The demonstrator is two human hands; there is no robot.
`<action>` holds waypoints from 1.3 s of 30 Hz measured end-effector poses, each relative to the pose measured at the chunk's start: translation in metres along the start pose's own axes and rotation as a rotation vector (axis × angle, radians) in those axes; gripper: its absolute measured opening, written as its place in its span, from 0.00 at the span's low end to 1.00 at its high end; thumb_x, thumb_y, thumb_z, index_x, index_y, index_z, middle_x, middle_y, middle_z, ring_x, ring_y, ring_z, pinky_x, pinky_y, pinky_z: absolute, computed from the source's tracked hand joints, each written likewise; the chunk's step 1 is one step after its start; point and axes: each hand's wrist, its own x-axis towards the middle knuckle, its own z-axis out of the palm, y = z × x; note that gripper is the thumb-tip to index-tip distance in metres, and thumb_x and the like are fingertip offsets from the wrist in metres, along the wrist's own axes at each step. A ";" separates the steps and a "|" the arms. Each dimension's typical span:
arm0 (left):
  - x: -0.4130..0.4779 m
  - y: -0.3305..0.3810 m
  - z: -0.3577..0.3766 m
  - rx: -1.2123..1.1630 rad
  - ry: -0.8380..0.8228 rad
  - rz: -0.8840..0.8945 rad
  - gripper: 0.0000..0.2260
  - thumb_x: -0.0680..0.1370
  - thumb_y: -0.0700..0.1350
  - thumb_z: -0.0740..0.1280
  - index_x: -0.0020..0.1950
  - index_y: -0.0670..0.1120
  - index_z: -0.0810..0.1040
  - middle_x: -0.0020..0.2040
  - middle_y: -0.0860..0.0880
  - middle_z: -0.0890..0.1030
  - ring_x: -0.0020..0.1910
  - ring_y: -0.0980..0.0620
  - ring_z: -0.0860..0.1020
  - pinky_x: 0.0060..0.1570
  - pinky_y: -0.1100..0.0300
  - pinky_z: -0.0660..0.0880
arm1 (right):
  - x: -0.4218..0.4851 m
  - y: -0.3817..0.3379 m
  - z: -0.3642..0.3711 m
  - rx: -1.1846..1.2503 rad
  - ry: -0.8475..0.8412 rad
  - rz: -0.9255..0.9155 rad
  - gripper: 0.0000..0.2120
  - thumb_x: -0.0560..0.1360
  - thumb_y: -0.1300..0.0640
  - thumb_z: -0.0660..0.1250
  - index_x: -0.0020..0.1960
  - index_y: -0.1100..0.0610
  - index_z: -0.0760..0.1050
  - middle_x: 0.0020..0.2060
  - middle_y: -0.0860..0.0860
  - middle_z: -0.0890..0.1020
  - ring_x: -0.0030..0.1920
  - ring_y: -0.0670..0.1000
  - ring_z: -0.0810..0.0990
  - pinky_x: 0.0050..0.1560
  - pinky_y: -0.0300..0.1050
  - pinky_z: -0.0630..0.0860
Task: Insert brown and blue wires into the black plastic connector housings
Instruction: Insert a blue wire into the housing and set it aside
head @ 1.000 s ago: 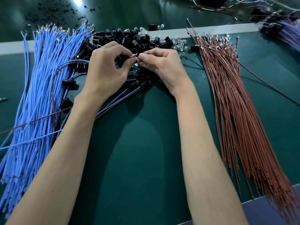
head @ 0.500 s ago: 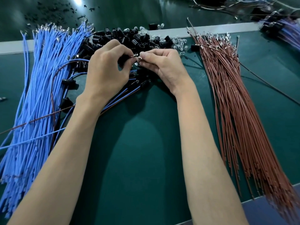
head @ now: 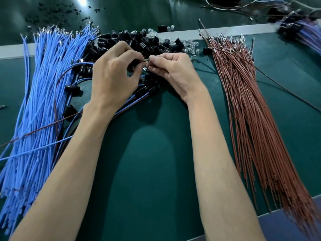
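One left hand (head: 112, 80), one right hand (head: 175, 72), one metal piece (head: 147, 61) between.

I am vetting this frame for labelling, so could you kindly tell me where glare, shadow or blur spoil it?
Head view: lamp glare on the glossy top surface; arm shadows darken the mat; brown wires smear towards the lower right corner; the top-right bundle is blurred; left hand and right hand are sharp, pinching a metal piece too small to identify.
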 end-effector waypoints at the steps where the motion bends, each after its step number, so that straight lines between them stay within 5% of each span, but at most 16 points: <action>1: 0.000 0.000 0.000 -0.002 0.004 -0.006 0.09 0.77 0.46 0.67 0.49 0.42 0.83 0.45 0.45 0.80 0.40 0.46 0.78 0.41 0.51 0.75 | 0.000 0.000 0.000 0.003 -0.001 0.001 0.08 0.75 0.67 0.67 0.38 0.63 0.79 0.32 0.52 0.83 0.35 0.45 0.81 0.43 0.34 0.78; 5: 0.002 -0.002 0.000 -0.033 0.011 -0.045 0.10 0.76 0.47 0.68 0.48 0.41 0.82 0.44 0.44 0.80 0.39 0.46 0.77 0.40 0.52 0.74 | -0.002 0.001 -0.001 -0.029 -0.023 -0.041 0.06 0.74 0.68 0.68 0.40 0.62 0.80 0.35 0.54 0.83 0.39 0.47 0.81 0.50 0.38 0.79; 11: 0.007 -0.006 -0.002 -0.131 -0.045 -0.132 0.10 0.77 0.46 0.68 0.49 0.40 0.82 0.44 0.51 0.78 0.41 0.57 0.73 0.42 0.75 0.64 | -0.004 0.002 0.004 -0.221 0.039 -0.194 0.04 0.73 0.67 0.70 0.43 0.60 0.81 0.39 0.57 0.83 0.43 0.51 0.80 0.55 0.48 0.77; 24: 0.008 -0.003 -0.007 -0.161 -0.101 -0.152 0.10 0.75 0.46 0.70 0.50 0.40 0.83 0.44 0.52 0.78 0.41 0.57 0.75 0.43 0.73 0.67 | -0.002 0.003 0.003 -0.274 0.087 -0.179 0.05 0.71 0.65 0.71 0.38 0.57 0.82 0.36 0.55 0.83 0.40 0.51 0.81 0.56 0.54 0.78; 34: 0.008 -0.001 -0.008 -0.216 -0.140 -0.256 0.08 0.75 0.44 0.70 0.48 0.40 0.83 0.42 0.50 0.80 0.40 0.55 0.75 0.42 0.66 0.70 | -0.001 0.005 0.004 -0.198 0.063 -0.305 0.06 0.74 0.70 0.68 0.47 0.63 0.80 0.37 0.53 0.82 0.36 0.44 0.80 0.42 0.36 0.77; 39: 0.009 0.000 -0.011 -0.253 -0.175 -0.306 0.06 0.75 0.45 0.71 0.47 0.42 0.83 0.38 0.52 0.79 0.35 0.60 0.74 0.38 0.70 0.69 | -0.001 0.005 0.002 -0.169 0.050 -0.341 0.03 0.71 0.68 0.71 0.45 0.64 0.81 0.43 0.57 0.84 0.45 0.50 0.82 0.53 0.44 0.78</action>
